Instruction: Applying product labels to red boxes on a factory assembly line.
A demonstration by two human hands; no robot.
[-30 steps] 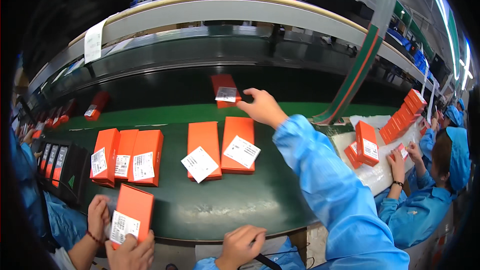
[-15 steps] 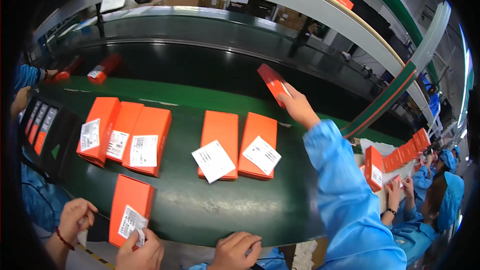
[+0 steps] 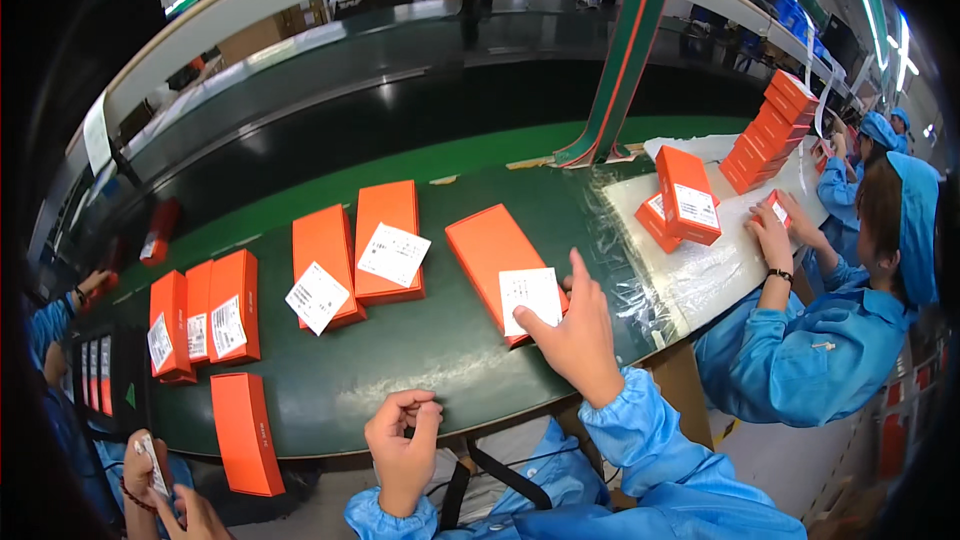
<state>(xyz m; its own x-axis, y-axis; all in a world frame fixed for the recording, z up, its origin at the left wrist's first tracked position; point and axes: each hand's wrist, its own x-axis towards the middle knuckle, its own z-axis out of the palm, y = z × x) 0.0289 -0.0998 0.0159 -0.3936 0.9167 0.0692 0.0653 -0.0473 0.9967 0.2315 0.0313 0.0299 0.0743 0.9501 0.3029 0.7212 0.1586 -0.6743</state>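
Note:
My right hand reaches over an orange box lying on the dark green worktop. Its thumb rests on the white label at the box's near end. The other fingers stretch along the right side, apart from the thumb. Near the front edge, my left hand is loosely curled, with nothing visible in it. Left of the box under my right hand lie two more orange boxes: one has a tilted label, the other a label past its edge.
Farther left stand several labelled orange boxes and an orange box without a visible label. A co-worker's hand there holds a white label. At right are a green post, stacked orange boxes and a seated co-worker.
The view has turned right. My right hand has come back from over the dark belt, where it held an orange box, to the box on the worktop. The label has left the near-left box.

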